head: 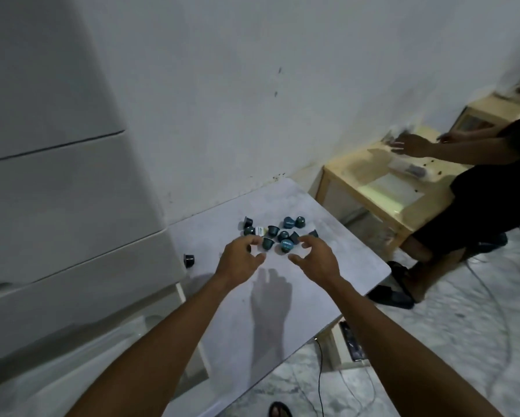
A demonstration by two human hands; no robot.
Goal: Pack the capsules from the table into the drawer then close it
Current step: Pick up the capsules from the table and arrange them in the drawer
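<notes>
About a dozen capsules lie in a loose cluster on the pale grey desk, toward its far half. They are small, dark teal, cup-shaped pods; some stand on their wide rims, some are tipped on their sides, and two show a lighter blue face with pale lettering too small to read. A small white and yellow piece sits among them at the cluster's 9 o'clock side. One stray capsule lies apart, at 8 o'clock from the cluster, at the desk's left edge beside the white drawers.

Both hands reach over the desk from 6 o'clock. The left hand hangs at the cluster's 7 o'clock edge, fingers curled and parted, thumb apart from them, with the fingertips just at the nearest capsules; whether they touch cannot be told. The right hand sits at the cluster's 5 o'clock edge, likewise loosely cupped with a gap between thumb and fingers, its fingertips beside the nearest pod. Neither hand pinches anything. The lettered capsule at the near side lies between the two hands.

The drawers stand at 9 o'clock from the desk, their fronts flush. At 2 o'clock, another person in dark clothes reaches over a wooden table.
</notes>
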